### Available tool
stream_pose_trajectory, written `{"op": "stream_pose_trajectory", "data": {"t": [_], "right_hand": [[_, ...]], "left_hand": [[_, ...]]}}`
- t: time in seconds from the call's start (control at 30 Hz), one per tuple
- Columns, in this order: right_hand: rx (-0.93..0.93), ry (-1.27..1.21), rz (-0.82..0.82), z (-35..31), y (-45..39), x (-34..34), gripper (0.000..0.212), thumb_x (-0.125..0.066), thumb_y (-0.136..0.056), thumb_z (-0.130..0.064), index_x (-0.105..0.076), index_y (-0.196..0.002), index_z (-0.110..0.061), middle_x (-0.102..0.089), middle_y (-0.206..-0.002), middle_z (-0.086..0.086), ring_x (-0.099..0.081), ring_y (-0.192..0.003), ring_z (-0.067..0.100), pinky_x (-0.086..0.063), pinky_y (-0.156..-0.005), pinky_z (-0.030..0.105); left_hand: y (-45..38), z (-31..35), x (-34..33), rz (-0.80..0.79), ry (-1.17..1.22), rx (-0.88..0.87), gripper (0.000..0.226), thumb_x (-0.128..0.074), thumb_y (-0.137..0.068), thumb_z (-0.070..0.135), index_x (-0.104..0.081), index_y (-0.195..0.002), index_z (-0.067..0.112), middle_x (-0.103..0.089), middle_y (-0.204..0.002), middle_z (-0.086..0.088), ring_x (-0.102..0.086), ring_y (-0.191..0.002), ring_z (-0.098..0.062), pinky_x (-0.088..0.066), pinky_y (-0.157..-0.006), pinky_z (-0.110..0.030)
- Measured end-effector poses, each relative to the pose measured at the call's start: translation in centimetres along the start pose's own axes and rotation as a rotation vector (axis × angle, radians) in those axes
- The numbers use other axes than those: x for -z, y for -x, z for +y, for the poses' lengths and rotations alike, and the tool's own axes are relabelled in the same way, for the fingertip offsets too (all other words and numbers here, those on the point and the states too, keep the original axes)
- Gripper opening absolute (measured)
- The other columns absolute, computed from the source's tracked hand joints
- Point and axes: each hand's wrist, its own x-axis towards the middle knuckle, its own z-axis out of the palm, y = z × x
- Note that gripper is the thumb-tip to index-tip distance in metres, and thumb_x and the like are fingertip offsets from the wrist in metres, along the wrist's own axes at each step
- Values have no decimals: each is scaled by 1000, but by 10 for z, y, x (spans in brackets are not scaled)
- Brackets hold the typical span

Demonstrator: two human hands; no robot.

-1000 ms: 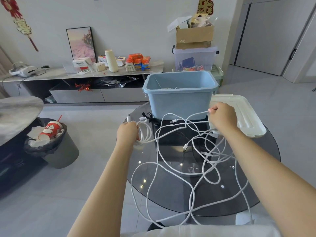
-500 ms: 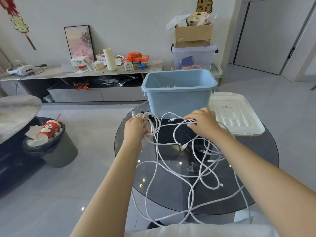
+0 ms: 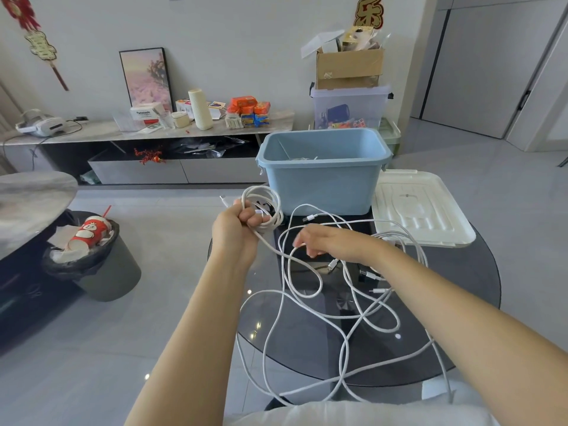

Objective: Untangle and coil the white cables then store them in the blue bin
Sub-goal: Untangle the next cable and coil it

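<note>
Right hand (image 3: 330, 242) dropped back from the bin toward the table's middle, fingers loosely curled at a white strand, grip unclear, left hand (image 3: 238, 222) clenching the coil (image 3: 264, 207) beside the blue bin (image 3: 322, 186), tangled white cables (image 3: 338, 309) sprawled over the glass table (image 3: 470, 290).

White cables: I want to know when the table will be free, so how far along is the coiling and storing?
Early on. Done: something pale already lies in the blue bin, though what it is I cannot tell. In hand: the left hand grips a small coil of a few loops, while the right hand reaches into the tangle. Left: most of the white cables still sprawl knotted over the glass table.
</note>
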Motion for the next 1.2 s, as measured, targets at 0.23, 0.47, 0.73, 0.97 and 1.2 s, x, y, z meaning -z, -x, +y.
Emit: {"op": "stream_pose_trajectory", "data": {"t": [0.23,0.47,0.73,0.97,1.2], "right_hand": [[-23,-10,-253,-9,2,-8,50,-29,-102,-41,-57,-69,-13,-61,-75,-1,-63,-97,15,-34,-96,24],[-157,-455,8,29,4,20,48,-48,-96,-34,-37,-51,-20,-26,-44,-6,-40,-48,18,-38,-106,50],[-188,-1284,166,22,3,34,29,-40,-73,-20,-40,-44,-17,-27,-35,-7,-29,-33,10,-34,-42,18],[-323,-1309,320,3,-5,31,29,-33,-95,-7,-55,-77,-4,-39,-37,-7,-31,-24,1,-15,-26,10],[-32,-505,740,-51,7,-12,19,-56,-95,-23,-71,-99,-12,-63,-73,1,-62,-48,5,-55,-51,25]], "left_hand": [[-1,4,1,-102,90,107,33,-33,-103,24,-45,-76,9,-29,-47,6,-29,-38,-8,-35,-65,-23],[7,26,13,-101,-32,53,33,-39,-102,22,-47,-73,9,-26,-44,8,-24,-35,-5,-35,-43,-17],[5,28,15,-76,-97,82,33,-36,-103,21,-44,-72,11,-25,-42,9,-22,-34,-4,-30,-42,-15],[-2,14,21,-24,-562,-83,31,-43,-101,21,-46,-72,12,-31,-46,8,-31,-36,-7,-40,-52,-24],[11,-25,-1,-39,-1136,-289,33,-44,-99,26,-58,-71,16,-70,-62,1,-68,-72,-22,-52,-76,-32]]}}
